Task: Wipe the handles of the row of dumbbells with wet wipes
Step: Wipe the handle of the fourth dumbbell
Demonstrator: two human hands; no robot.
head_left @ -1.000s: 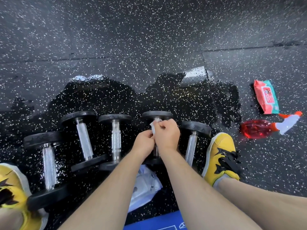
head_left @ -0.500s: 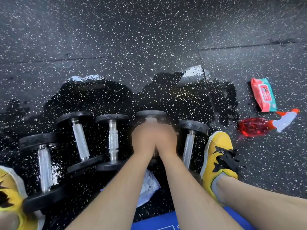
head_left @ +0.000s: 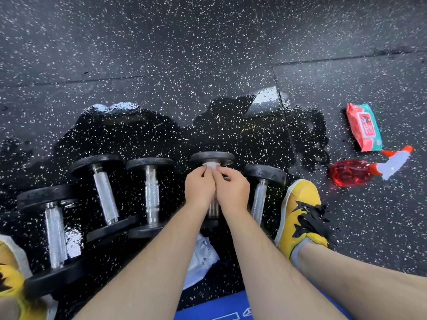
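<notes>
Several black dumbbells with knurled chrome handles lie in a row on the wet rubber floor. My left hand (head_left: pixel 199 188) and my right hand (head_left: pixel 232 188) are side by side over the fourth dumbbell (head_left: pixel 212 158), and together they pinch a small white wet wipe (head_left: pixel 211 165) at the far end of its handle. Most of that handle is hidden under my hands; only its near end (head_left: pixel 213 210) shows. To the left lie other dumbbells (head_left: pixel 151 195) (head_left: pixel 105 192) (head_left: pixel 54 232), and one more (head_left: pixel 261 195) lies to the right.
A red and green wet wipe pack (head_left: pixel 364 127) and a red spray bottle (head_left: pixel 360 170) lie on the floor at the right. My yellow shoes (head_left: pixel 300 213) (head_left: pixel 11 273) flank the row. A white plastic bag (head_left: pixel 199 262) and a blue mat (head_left: pixel 219 308) lie below my forearms.
Both hands slid along the fourth dumbbell's handle with the wipe and now sit at its far end, with the wipe showing at my fingertips again.
</notes>
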